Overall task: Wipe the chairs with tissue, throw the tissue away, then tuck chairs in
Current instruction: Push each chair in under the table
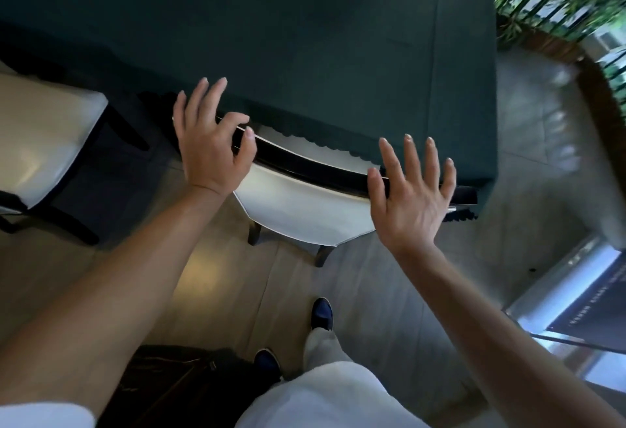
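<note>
Tucking the chair [305, 210] under the table [305, 37].
Your left hand [210, 149] and right hand [411, 197] spread wide, empty, over its backrest because palms push evenly; no tissue shows.

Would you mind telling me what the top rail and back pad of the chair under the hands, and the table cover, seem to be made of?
Top rail: probably dark lacquered wood, glossy, with bright highlights along it.
Back pad: apparently cream leather or vinyl, smooth with a soft sheen.
Table cover: matte dark green fabric, with a crease line and scalloped hem.
</note>
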{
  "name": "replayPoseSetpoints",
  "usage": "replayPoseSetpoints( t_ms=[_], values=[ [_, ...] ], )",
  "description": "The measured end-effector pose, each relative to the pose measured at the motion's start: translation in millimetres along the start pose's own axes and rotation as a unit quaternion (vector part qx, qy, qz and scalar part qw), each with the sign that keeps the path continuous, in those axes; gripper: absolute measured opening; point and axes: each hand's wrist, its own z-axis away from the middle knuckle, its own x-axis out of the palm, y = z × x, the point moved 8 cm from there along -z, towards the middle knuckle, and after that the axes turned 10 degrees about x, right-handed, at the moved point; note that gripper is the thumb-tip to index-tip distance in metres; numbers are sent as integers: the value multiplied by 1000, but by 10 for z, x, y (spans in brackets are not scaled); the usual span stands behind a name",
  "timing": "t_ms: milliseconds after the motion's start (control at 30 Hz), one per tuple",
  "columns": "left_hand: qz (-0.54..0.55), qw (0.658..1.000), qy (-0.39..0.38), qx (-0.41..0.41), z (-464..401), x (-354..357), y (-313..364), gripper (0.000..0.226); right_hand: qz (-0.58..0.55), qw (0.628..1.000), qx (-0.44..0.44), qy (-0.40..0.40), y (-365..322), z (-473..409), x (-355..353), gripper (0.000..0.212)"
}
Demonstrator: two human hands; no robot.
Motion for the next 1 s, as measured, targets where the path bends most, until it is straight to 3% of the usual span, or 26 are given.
replayPoseSetpoints(
  t_ms=[100, 233, 367, 600, 700, 800, 1000],
  values=[
    [-1, 1000, -3, -3, -10, -10, -27, 28, -8, 1000, -11, 25, -35, -7, 4, 57],
    [-11, 1000, -7, -11, -40, 46, 68, 36, -19, 991, -28, 131, 39, -104, -4, 48],
    [-30, 999, -14, -18, -120, 175, 283, 40, -36, 986, -40, 156, 267, -327, 23, 49],
    [-36, 999, -2, -11, -225, 385, 405, 28, -62, 987, -15, 145, 480, -586, 83, 48],
    [-48, 997, -60, -21, -363, 412, 62, 30, -113, 986, -34, 119, 188, -553, 125, 37],
    [-44, 991, -118, -47, -460, 425, -158, 37, -132, 985, -39, 106, -39, -551, 158, 39],
    [-39, 989, -125, -72, -475, 475, -91, 40, -98, 989, -54, 95, 36, -621, 224, 44]
  ],
)
